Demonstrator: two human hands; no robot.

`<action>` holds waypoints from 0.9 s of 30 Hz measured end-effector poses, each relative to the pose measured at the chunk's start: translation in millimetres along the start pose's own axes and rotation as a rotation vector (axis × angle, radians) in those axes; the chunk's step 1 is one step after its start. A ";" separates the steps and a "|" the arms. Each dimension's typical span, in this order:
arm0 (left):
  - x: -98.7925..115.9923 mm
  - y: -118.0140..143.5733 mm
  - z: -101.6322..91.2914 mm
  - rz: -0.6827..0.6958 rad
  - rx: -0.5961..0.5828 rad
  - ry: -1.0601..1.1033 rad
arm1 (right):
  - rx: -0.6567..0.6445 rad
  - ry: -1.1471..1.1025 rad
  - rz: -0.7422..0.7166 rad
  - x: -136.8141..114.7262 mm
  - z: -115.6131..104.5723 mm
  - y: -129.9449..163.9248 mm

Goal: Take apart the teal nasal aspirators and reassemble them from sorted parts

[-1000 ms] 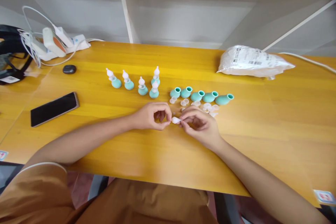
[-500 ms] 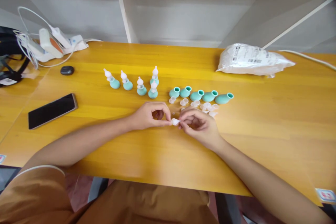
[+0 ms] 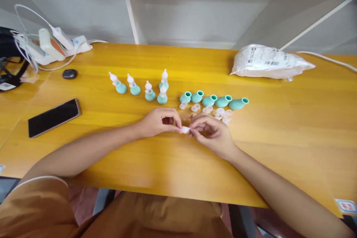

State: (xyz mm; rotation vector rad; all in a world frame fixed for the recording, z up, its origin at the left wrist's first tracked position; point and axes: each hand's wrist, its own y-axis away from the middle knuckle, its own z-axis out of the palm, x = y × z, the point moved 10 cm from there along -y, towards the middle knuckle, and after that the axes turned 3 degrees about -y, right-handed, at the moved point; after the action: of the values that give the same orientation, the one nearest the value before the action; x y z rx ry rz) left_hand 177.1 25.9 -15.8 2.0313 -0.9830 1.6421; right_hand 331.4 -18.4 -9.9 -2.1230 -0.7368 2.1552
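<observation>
My left hand (image 3: 158,122) and right hand (image 3: 212,134) meet over the middle of the yellow wooden table (image 3: 279,134), a little toward its near edge. Both are pinched on one small white translucent piece (image 3: 185,129), thumb and forefinger of each hand closed on opposite ends of it, just above the tabletop. It is too small for me to tell whether it is one part or two being pressed together.

Just beyond my right hand lies a loose scatter of small clear caps and tips (image 3: 220,112). Behind those, five teal rubber bulbs (image 3: 213,100) lie on their sides in a row, mouths open. To their left, toward the far edge, five finished pieces (image 3: 149,90) stand upright: teal bulbs each topped with a white tip.

I judge I am fitting or preparing a white tip before it goes onto a bulb. The next move would call for keeping a firm pinch on the piece, then reaching for the nearest open bulb and lining the tip up with its mouth.

Near the left edge lies a black phone (image 3: 53,117), face up. At the far left corner sit a small dark oval object (image 3: 69,74) and a tangle of white chargers and cables (image 3: 51,46). Toward the far right corner rests a white plastic bag (image 3: 267,62).
</observation>
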 end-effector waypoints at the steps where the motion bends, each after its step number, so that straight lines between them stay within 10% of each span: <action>1: -0.4 -0.1 0.4 -0.004 -0.004 -0.005 | 0.004 0.006 -0.003 -0.1 -0.4 -0.2; 27: -10.7 -0.2 6.5 -0.108 -0.060 -0.010 | -0.018 0.078 -0.045 -1.1 -1.8 -1.3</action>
State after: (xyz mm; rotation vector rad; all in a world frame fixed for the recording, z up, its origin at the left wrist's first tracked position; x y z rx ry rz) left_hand 180.8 24.9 -27.6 2.0186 -0.8989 1.5303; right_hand 332.8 -17.1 -8.3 -2.1634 -0.7923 2.0391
